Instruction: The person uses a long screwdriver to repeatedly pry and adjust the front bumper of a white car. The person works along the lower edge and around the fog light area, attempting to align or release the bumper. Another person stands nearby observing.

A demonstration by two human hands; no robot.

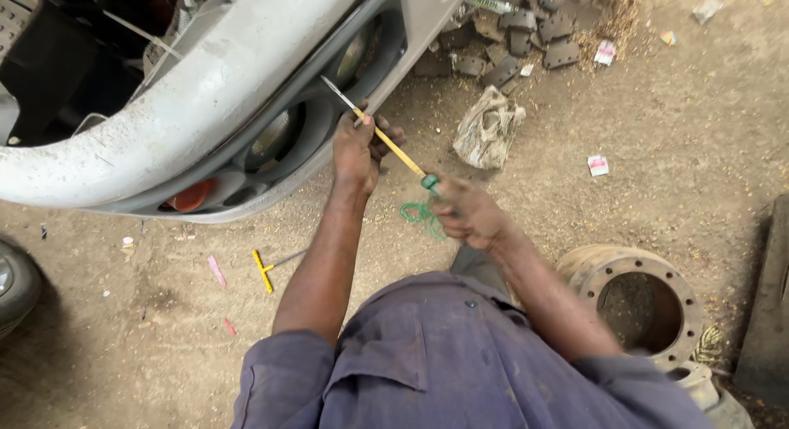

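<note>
both fingers (472,215) tight around screwdriver (393,143)

A slim yellow-handled screwdriver (386,140) (green cap at its butt) slants up-left; its metal tip meets the grey bumper (189,100).

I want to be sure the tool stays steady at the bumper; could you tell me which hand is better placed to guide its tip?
Probably the left hand: it grips the yellow shaft close to the metal tip at the grey bumper, while the right hand holds the green handle end farther back.

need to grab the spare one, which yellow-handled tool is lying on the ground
The T-handle tool on the dirt left of the left hand; the other screwdriver is held in both hands.
</note>
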